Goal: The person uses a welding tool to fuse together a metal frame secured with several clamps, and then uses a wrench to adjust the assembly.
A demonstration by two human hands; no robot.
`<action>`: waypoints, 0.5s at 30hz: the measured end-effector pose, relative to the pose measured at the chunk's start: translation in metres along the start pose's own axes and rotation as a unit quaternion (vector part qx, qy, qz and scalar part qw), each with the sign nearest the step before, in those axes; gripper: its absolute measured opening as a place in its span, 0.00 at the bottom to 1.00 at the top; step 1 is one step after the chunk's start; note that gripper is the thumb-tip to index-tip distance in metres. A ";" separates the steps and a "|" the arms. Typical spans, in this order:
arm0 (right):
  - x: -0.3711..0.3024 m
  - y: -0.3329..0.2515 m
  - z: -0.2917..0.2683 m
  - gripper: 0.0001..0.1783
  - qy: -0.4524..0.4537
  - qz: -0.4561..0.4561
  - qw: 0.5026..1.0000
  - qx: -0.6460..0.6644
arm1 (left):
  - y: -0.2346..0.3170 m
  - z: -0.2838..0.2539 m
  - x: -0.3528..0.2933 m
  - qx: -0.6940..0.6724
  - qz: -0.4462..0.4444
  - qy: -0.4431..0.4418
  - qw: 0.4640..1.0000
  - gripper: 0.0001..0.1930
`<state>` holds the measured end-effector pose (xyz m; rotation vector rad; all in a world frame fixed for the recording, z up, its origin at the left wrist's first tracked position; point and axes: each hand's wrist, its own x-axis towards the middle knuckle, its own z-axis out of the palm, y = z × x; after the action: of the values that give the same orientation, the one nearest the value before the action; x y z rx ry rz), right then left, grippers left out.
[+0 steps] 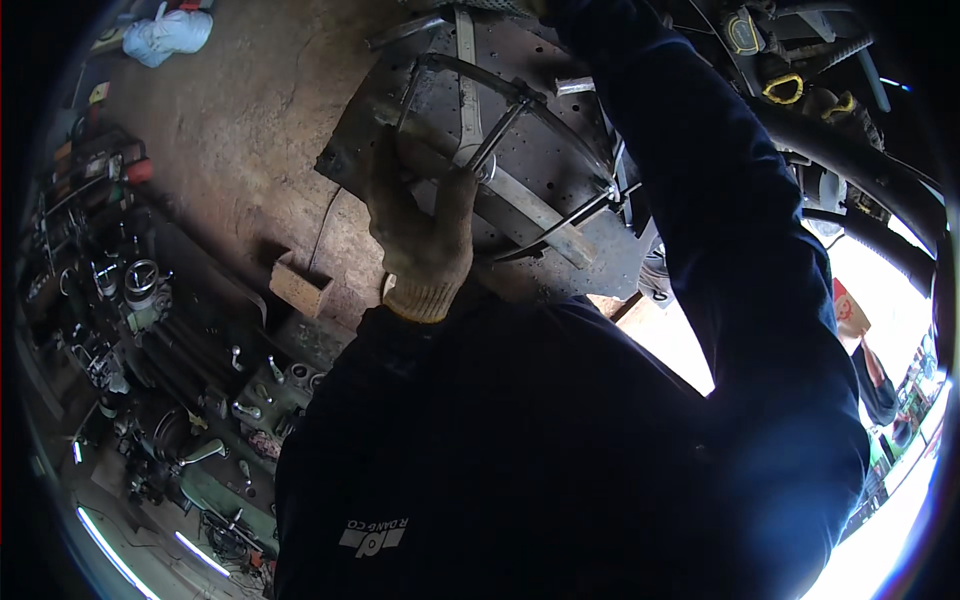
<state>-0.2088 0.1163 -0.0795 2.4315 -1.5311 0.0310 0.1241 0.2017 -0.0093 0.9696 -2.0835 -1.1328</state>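
My left hand (430,235), in a dirty knitted work glove, is closed around part of a dark frame of bent metal rods (570,128). Its thumb lies against a slanting rod; the fingertips are lost in shadow. Under the frame is a steel plate with drilled holes (615,262). A long flat metal tool with a rounded end (467,85), much like a wrench, points toward the thumb. Beside the hand, a flat metal bar (540,218) runs slantwise below the rods. My right arm (680,140), in a dark blue sleeve, reaches to the top edge, where its hand is cut off.
Short metal tubes (574,86) rest on the plate. A small brown box (299,287) is on the concrete floor at left, with a white bundle (168,36) farther off. Green machinery with handles (225,490) stands at lower left. Black hoses (850,150) crowd the right; another person's arm (876,368) shows there.
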 end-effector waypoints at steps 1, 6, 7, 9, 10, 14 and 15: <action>-0.009 0.003 -0.002 0.12 0.090 -0.013 0.996 0.020 | 0.003 0.001 0.002 0.003 0.002 -0.003 1.000 0.47; -0.033 0.028 -0.064 0.17 0.127 0.096 0.956 0.247 | -0.001 -0.001 0.002 0.008 0.019 -0.005 1.000 0.47; -0.043 0.023 -0.100 0.18 0.101 0.085 0.978 0.161 | 0.003 -0.003 0.002 0.010 0.008 -0.009 1.000 0.47; -0.076 0.013 -0.125 0.17 0.124 0.163 0.975 0.089 | 0.002 -0.002 0.003 0.022 0.028 -0.010 0.999 0.47; -0.088 0.004 -0.137 0.16 0.136 0.202 0.968 0.054 | 0.001 -0.002 0.004 0.028 0.038 -0.011 0.999 0.47; -0.116 -0.090 -0.192 0.18 0.179 0.585 0.654 0.445 | 0.006 0.003 0.005 0.020 0.018 -0.012 1.000 0.48; -0.131 -0.103 -0.192 0.18 0.222 0.578 0.611 0.493 | 0.007 0.005 0.005 0.008 0.010 -0.013 1.000 0.47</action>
<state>-0.1511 0.3188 0.0632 0.9932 -2.8413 1.9515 0.1154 0.2025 -0.0045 0.9439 -2.1211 -1.1256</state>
